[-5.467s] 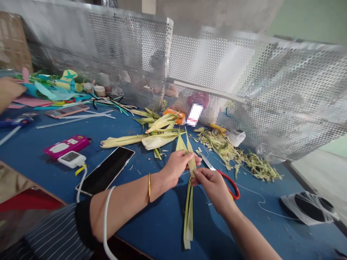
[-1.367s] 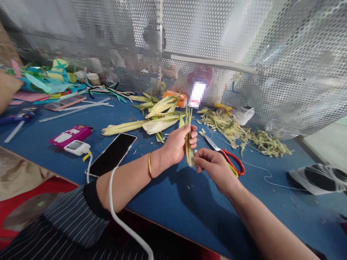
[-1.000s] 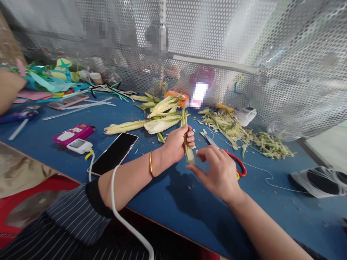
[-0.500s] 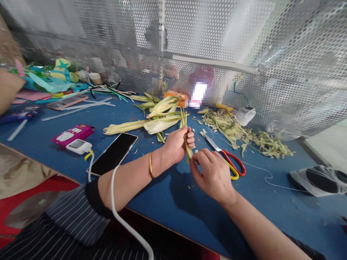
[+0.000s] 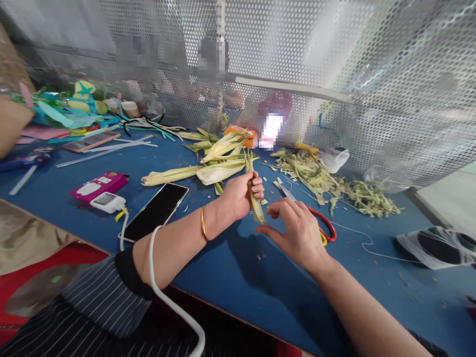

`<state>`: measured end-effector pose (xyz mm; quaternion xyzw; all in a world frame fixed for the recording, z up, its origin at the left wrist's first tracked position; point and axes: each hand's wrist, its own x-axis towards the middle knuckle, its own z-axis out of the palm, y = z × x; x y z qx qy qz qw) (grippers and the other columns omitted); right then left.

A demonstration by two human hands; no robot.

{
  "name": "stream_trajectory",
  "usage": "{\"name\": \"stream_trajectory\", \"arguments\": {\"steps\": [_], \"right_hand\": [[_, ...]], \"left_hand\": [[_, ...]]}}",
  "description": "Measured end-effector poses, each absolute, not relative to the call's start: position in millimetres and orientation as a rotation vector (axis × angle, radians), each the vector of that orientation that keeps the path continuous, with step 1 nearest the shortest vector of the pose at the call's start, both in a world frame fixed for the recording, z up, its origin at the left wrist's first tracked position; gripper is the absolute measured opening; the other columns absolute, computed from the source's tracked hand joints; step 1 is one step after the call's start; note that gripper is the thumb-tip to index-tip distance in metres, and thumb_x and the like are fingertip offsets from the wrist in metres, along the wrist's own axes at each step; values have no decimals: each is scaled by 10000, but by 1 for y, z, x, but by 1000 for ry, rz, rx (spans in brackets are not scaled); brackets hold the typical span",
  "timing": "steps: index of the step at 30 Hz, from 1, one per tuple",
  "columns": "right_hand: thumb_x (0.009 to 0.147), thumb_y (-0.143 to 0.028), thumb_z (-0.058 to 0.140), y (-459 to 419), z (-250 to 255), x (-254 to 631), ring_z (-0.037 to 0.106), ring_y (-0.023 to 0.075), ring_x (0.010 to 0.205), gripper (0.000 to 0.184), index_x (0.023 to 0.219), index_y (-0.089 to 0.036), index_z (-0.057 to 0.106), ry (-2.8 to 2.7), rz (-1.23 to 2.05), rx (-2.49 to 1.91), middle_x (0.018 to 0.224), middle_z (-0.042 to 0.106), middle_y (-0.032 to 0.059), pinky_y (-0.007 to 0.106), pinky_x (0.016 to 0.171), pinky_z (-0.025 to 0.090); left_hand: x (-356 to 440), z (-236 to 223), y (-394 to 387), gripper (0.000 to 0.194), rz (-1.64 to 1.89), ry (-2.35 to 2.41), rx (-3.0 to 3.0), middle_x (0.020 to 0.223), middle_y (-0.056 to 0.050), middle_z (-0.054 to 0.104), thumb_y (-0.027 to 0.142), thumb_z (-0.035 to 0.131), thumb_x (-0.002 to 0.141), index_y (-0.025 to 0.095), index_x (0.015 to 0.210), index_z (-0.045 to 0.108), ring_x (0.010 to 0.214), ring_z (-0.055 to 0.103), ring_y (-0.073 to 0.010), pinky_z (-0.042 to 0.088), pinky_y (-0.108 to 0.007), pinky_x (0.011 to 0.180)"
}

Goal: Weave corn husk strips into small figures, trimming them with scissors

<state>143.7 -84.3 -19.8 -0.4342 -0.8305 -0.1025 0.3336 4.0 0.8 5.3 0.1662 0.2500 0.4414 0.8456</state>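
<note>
Left hand [image 5: 241,197] clasps a folded husk [image 5: 256,207] over the bench [image 5: 213,280], between its near and far edges.
The right hand [image 5: 299,233] is unclenched, thumb and fingers parted just beside the husk's lower end. Scissors [image 5: 332,229] lie partly hidden behind it; loose leaves [image 5: 221,173] and scraps [image 5: 316,172] lie toward the bench's far edge.

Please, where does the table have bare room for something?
The table looks mostly bare on its near side between the left forearm and right forearm, and between the right forearm and spool, in front of the thread. Beyond the left hand and right hand it is crowded: corn husks, scissors, cut scraps.
</note>
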Motion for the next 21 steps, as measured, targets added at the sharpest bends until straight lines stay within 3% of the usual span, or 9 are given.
{"name": "stream_trajectory", "arguments": {"steps": [7,12,15,18,21], "right_hand": [[931,-452,559,-81,-23,143,563,183,660,258,877,-205,507,-2163,-330,-1147,759,622,31,305,639,383],[876,-562,584,-83,-22,142,579,198,686,367,854,-197,546,-2147,-193,-1199,764,630,45,321,658,385],[838,-660,554,-84,-21,141,596,218,742,472,868,-191,597,-1986,191,-1342,819,652,68,336,689,406],[879,-708,404,-82,-25,137,634,223,808,573,899,-189,646,-1594,891,-1382,864,692,80,337,733,450],[823,-723,490,-81,-30,132,666,224,796,574,890,-186,682,-1241,1422,-1277,811,715,72,331,727,477]], "left_hand": [[5,4,-2,279,910,516,366,532,72,345,152,353,986,166,720,436,392,325,-46,280,-168,406],[4,4,-1,287,922,514,380,545,68,349,189,358,993,166,720,442,401,327,-48,283,-169,409],[5,4,-2,271,981,520,419,555,65,357,183,377,985,166,724,447,409,328,-48,277,-168,415],[9,3,-7,253,1050,521,510,567,60,376,194,408,976,168,728,453,427,346,-52,288,-170,432],[13,0,-15,228,1068,528,579,579,55,394,191,447,960,173,733,457,449,367,-60,311,-173,451]]}}
